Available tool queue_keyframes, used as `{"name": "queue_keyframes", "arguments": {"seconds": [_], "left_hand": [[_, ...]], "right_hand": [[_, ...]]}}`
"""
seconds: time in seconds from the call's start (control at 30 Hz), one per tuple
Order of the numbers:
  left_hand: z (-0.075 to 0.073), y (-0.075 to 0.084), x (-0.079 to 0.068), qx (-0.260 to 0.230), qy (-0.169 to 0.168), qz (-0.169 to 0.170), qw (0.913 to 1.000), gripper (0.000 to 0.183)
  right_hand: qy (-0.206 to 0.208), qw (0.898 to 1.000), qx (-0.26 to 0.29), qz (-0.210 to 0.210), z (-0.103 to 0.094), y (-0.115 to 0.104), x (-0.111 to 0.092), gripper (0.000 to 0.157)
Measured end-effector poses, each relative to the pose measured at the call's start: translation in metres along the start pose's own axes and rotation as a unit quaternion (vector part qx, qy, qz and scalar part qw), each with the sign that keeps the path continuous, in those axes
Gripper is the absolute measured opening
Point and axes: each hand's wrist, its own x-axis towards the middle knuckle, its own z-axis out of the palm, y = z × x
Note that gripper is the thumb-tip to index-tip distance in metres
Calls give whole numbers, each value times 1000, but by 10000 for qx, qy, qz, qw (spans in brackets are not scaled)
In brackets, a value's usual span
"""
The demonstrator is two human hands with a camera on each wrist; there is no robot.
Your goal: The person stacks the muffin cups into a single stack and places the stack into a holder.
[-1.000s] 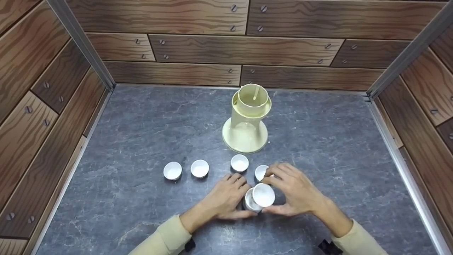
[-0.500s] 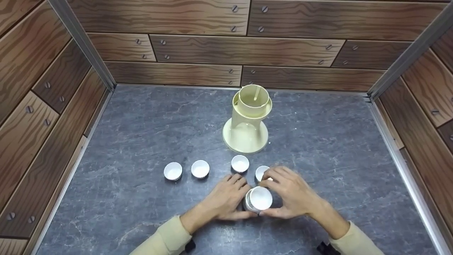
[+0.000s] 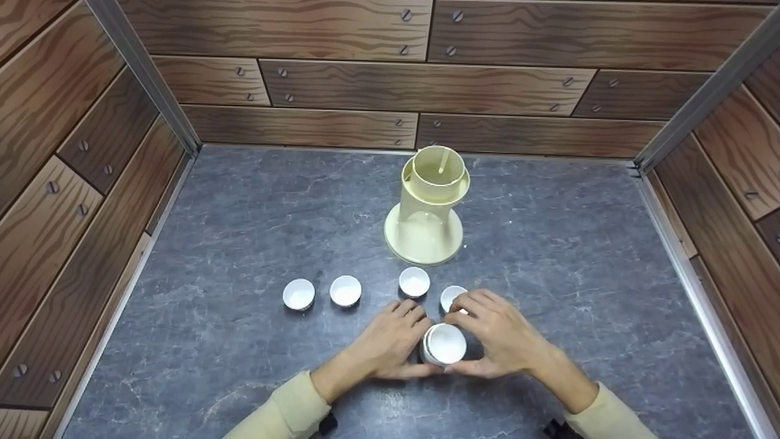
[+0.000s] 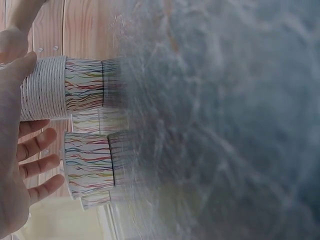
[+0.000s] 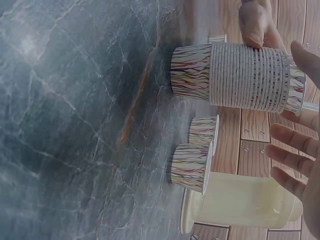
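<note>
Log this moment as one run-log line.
left grip: holds cup stack | right grip: holds top cup, partly nested in stack | four single cups: upright on tabletop | cream stand: beyond cups

On my head feed the light is even and fairly bright, apparently from overhead: a pale glare sits on the tabletop (image 3: pixel 393 399) near the lower edge, and the small cups (image 3: pixel 345 291) cast soft, short shadows. The mouth of the cup stack (image 3: pixel 446 344) is almost burnt out to white, and the cream stand (image 3: pixel 426 208) carries a glossy highlight on its base. Both wrist feeds reach me dimmer and hazier. In the left one the near tabletop smears out of focus; the right shows a blurred bright spot at upper left.
</note>
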Motion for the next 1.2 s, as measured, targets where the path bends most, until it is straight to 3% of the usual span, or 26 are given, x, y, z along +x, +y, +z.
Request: {"name": "queue_keyframes", "arguments": {"seconds": [0.33,1.2], "left_hand": [[0,0,0,-86,-69,-23,9999,68],[-2,1,0,140,-105,-52,9998,71]], "right_hand": [[-345,9991,34,236,3,-1,-2,67],[-390,9984,57,417,12,-1,-6,67]]}}
